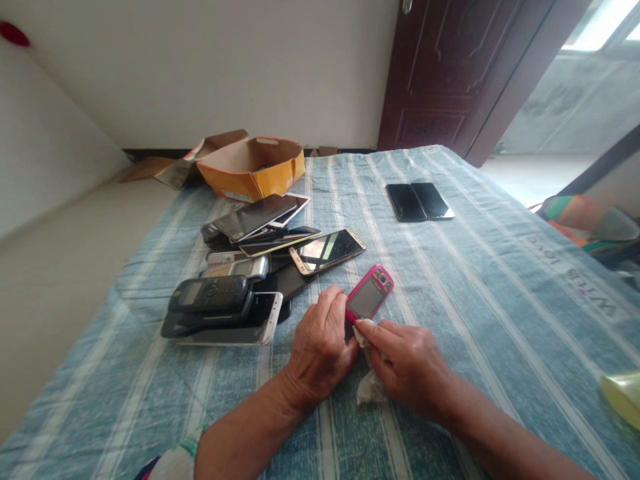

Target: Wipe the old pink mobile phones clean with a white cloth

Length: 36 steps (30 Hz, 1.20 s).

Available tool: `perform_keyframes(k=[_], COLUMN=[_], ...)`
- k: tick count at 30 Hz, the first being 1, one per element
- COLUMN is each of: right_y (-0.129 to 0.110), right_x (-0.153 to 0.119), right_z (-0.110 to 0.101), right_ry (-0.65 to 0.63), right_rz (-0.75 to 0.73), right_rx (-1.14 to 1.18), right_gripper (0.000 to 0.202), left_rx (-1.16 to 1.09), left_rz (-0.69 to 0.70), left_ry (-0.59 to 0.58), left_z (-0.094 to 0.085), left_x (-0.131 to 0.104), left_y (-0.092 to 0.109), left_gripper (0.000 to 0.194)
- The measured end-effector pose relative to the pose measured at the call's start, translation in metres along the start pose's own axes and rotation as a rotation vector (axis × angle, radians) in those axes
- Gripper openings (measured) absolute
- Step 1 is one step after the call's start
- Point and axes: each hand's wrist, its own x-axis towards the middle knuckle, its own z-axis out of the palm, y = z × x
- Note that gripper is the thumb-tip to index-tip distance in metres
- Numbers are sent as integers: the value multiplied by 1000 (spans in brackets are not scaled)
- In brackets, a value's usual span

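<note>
A pink phone (369, 295) with a grey screen is tilted over the striped cloth. My left hand (323, 337) is closed round its lower left side. My right hand (407, 357) pinches a crumpled white tissue (371, 388) against the phone's lower end, and part of the tissue hangs below the fingers. Left of my hands lies a pile of several phones, among them a black keypad phone (213, 293), a silver phone (240, 267) and a white-edged smartphone (273, 317). A gold-edged smartphone (330, 250) rests at the pile's right side.
An open yellow cardboard box (277, 179) stands behind the pile. Two black smartphones (406, 202) lie side by side farther back to the right. A yellow object (623, 397) sits at the right edge of the striped cloth (465, 280). A dark red door (450, 73) is beyond.
</note>
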Motion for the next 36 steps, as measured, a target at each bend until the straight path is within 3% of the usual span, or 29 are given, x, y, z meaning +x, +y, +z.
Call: perform_keyframes(k=[13, 26, 36], right_y=[-18, -22, -16], right_x=[-2, -2, -5], right_z=[-5, -7, -1], right_ry=[-216, -210, -181], right_rz=[386, 439, 457], right_rx=[342, 414, 427], right_gripper=[47, 30, 47], left_rx=[4, 7, 13], left_rz=[12, 3, 26], left_ry=[0, -18, 5], left_z=[-2, -1, 0], left_x=[0, 0, -1], left_y=[0, 1, 0], left_gripper=[39, 38, 41])
